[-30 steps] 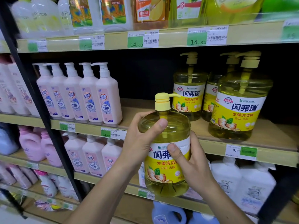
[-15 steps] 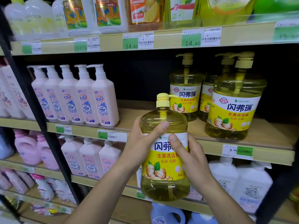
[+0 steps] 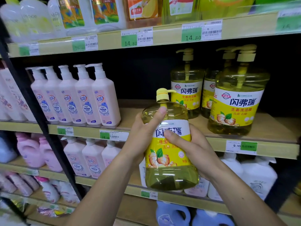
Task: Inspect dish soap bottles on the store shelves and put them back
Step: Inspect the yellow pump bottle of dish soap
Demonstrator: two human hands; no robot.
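Two hands grip one yellow dish soap bottle (image 3: 169, 144) in the air, in front of the middle shelf (image 3: 187, 136) and just below its front edge, upright with a slight lean and its label toward the camera. The left hand (image 3: 143, 136) wraps the bottle's shoulder, thumb lying across the clear upper part; the right hand (image 3: 192, 152) closes on the label side, fingers curled behind. So this bottle looks to be mid-inspection and not yet returned. Three matching bottles (image 3: 234, 103) stand toward the right end of that shelf, with bare board to their left, a likely spot for this one. Whether those have been checked cannot be told. The pink pump bottles (image 3: 91, 98) sit toward the left end.
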